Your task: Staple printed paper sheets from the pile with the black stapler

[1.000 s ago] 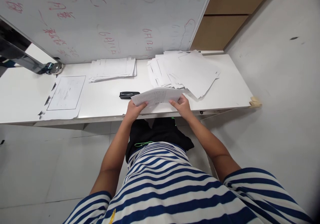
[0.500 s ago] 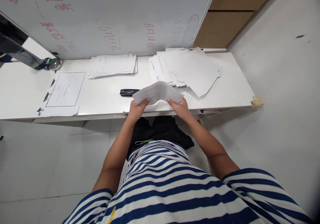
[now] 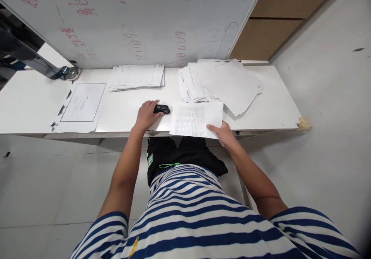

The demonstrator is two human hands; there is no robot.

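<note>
Clamped in our right hand [image 3: 223,132], white rectangular paper [image 3: 191,118]; under our left hand [image 3: 146,114], grip unclear, black oblong stapler [image 3: 162,109], long axis pointing rightward.

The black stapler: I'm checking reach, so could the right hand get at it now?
Probably not easily: the right hand is holding the printed paper, which lies between it and the black stapler, and the left hand covers the stapler's other end.

Over on the desk [image 3: 285,112], the stapler [image 3: 163,109] lies partly under the left hand [image 3: 147,114], left of the sheet [image 3: 189,118] in the right hand [image 3: 223,133]. Behind, the left pile [image 3: 137,76] and right pile [image 3: 224,81] sit before the board [image 3: 156,19]; the form [image 3: 82,102] lies far left.
</note>
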